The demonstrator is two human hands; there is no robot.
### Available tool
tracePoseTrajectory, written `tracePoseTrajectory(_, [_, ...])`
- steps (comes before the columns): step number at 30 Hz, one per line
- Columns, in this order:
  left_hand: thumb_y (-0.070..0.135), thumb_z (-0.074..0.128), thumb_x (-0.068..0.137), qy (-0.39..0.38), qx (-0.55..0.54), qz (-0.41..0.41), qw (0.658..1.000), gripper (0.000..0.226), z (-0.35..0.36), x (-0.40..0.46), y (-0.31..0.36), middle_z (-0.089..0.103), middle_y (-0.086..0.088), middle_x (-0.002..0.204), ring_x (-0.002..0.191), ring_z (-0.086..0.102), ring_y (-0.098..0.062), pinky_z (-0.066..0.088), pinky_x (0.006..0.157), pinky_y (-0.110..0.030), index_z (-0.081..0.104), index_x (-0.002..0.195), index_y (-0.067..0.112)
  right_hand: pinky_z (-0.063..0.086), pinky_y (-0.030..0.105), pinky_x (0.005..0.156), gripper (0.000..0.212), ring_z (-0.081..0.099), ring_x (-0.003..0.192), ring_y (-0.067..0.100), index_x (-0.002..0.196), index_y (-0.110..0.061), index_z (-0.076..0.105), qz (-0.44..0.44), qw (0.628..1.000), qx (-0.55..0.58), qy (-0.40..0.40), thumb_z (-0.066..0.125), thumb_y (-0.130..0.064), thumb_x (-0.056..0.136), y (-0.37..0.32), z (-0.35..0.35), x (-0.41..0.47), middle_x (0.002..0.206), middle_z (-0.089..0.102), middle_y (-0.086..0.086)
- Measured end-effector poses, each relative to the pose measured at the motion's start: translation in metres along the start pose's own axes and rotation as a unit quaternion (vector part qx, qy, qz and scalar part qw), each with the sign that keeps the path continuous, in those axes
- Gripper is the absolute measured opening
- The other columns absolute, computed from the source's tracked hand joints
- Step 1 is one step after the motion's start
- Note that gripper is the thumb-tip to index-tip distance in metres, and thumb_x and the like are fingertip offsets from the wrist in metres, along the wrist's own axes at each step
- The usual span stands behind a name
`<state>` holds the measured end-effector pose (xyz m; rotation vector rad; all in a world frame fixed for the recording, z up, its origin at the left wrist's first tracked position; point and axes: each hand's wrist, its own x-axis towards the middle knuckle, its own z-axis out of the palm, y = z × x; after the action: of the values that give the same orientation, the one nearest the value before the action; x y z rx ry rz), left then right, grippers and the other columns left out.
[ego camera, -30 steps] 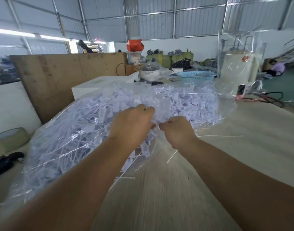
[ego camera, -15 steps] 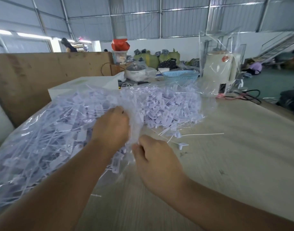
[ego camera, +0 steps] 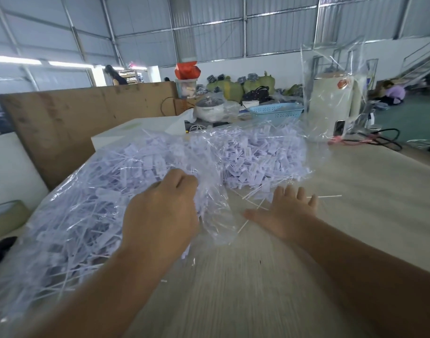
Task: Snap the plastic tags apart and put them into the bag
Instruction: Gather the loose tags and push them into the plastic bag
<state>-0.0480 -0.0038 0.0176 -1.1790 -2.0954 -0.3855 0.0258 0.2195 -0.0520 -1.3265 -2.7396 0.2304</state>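
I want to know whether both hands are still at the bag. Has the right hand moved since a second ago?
Yes. The right hand has left the bag edge and moved right, now spread open by loose strips on the table.

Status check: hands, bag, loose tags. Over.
Left hand grips clear bag edge. Right hand open, flat on table among loose tags. Nothing blocking.

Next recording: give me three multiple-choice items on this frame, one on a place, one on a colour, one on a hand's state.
1. Where is the basket?
A. behind the tag heap
B. under the right hand
C. on the floor

2. What colour is it?
A. red
B. blue
C. black

3. How is the right hand?
A. fist closed
B. pinching a tag
C. fingers spread

Key: 1 A, it stands beyond the plastic tags; 2 B, it is light blue; 3 C, straight fingers on the table, while the left hand grips the bag.
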Motion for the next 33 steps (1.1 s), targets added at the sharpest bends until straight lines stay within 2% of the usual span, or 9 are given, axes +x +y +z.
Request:
tracePoseTrajectory(4, [0.007, 0.053, 0.071, 0.016, -0.045, 0.096, 0.994, 0.017, -0.01, -0.009, 0.027, 0.063, -0.005, 0.077, 0.049, 0.057, -0.024, 0.046, 0.037, -0.032, 0.068, 0.079, 0.008, 0.029, 0.051, 0.101, 0.084, 0.037, 0.129, 0.031, 0.134, -0.019, 0.048, -0.022, 1.0, -0.01, 0.005, 0.036, -0.075, 0.073, -0.002, -0.003, -0.003, 0.137, 0.047, 0.008])
tracePoseTrajectory(9, [0.016, 0.058, 0.079, -0.164, -0.035, 0.113, 0.979, 0.015, 0.009, -0.011, 0.056, 0.047, 0.002, 0.075, 0.065, 0.058, -0.022, 0.032, 0.049, -0.027, 0.043, 0.078, 0.02, 0.042, 0.031, 0.071, 0.035, 0.053, 0.084, 0.019, 0.091, -0.018, 0.057, -0.088, 0.995, -0.041, 0.028, 0.046, -0.05, 0.085, 0.004, -0.021, -0.012, 0.091, 0.053, -0.002])
tracePoseTrajectory(11, [0.019, 0.047, 0.087, -0.186, -0.026, 0.101, 0.977, 0.015, 0.022, -0.015, 0.062, 0.035, 0.004, 0.076, 0.08, 0.058, -0.024, 0.024, 0.051, -0.028, 0.034, 0.082, 0.023, 0.037, 0.024, 0.055, 0.035, 0.048, 0.064, 0.012, 0.07, -0.02, 0.047, -0.122, 0.991, -0.051, 0.015, 0.047, -0.05, 0.089, 0.007, -0.028, -0.015, 0.076, 0.049, -0.006])
tracePoseTrajectory(13, [0.02, 0.047, 0.088, -0.184, -0.031, 0.094, 0.978, 0.014, 0.031, -0.017, 0.067, 0.03, 0.004, 0.074, 0.083, 0.059, -0.024, 0.023, 0.052, -0.028, 0.034, 0.083, 0.023, 0.04, 0.025, 0.056, 0.034, 0.05, 0.063, 0.013, 0.067, -0.021, 0.045, -0.149, 0.985, -0.082, -0.006, 0.045, -0.045, 0.092, 0.009, -0.032, -0.021, 0.074, 0.049, -0.006])
tracePoseTrajectory(18, [0.02, 0.048, 0.087, -0.185, -0.045, 0.092, 0.977, 0.018, 0.033, -0.018, 0.074, 0.044, 0.002, 0.076, 0.08, 0.061, -0.025, 0.029, 0.057, -0.03, 0.032, 0.08, 0.024, 0.042, 0.032, 0.071, 0.028, 0.058, 0.098, 0.024, 0.112, -0.014, 0.058, -0.187, 0.974, -0.127, -0.016, 0.04, -0.027, 0.095, 0.014, -0.033, -0.04, 0.106, 0.05, 0.004])
tracePoseTrajectory(22, [0.017, 0.061, 0.074, -0.113, -0.079, 0.101, 0.985, 0.009, 0.02, -0.016, 0.068, 0.048, 0.003, 0.068, 0.062, 0.058, -0.022, 0.039, 0.047, -0.027, 0.052, 0.074, 0.017, 0.038, 0.033, 0.068, 0.02, 0.047, 0.084, 0.02, 0.107, -0.014, 0.05, -0.195, 0.973, -0.126, 0.008, 0.038, -0.022, 0.094, 0.024, -0.04, -0.056, 0.089, 0.032, -0.001])
tracePoseTrajectory(25, [0.02, 0.052, 0.077, -0.03, -0.095, 0.085, 0.991, 0.018, 0.012, -0.017, 0.049, 0.058, -0.004, 0.08, 0.07, 0.055, -0.018, 0.045, 0.045, -0.028, 0.064, 0.086, 0.01, 0.039, 0.031, 0.068, 0.012, 0.04, 0.066, 0.013, 0.083, -0.023, 0.038, -0.193, 0.977, -0.09, 0.003, 0.037, -0.018, 0.094, 0.039, -0.049, -0.069, 0.083, 0.031, -0.005])
tracePoseTrajectory(28, [0.02, 0.06, 0.075, 0.024, -0.07, -0.009, 0.997, 0.016, 0.002, -0.02, 0.018, 0.055, -0.003, 0.083, 0.074, 0.044, -0.014, 0.029, 0.047, -0.021, 0.056, 0.089, 0.012, 0.041, 0.029, 0.064, 0.026, 0.048, 0.066, 0.013, 0.071, -0.025, 0.036, -0.187, 0.982, -0.012, 0.001, 0.039, -0.02, 0.096, 0.054, -0.062, -0.085, 0.08, 0.045, -0.004])
tracePoseTrajectory(33, [0.007, 0.077, 0.064, 0.047, 0.076, -0.109, 0.99, 0.046, -0.011, -0.029, -0.046, 0.05, -0.019, 0.093, 0.082, 0.047, -0.036, 0.035, 0.057, -0.035, 0.054, 0.103, 0.001, 0.034, 0.022, 0.041, 0.03, 0.04, 0.041, 0.005, 0.063, -0.013, 0.044, -0.209, 0.955, 0.204, 0.044, 0.048, -0.025, 0.091, 0.039, -0.089, -0.121, 0.052, 0.049, -0.004])
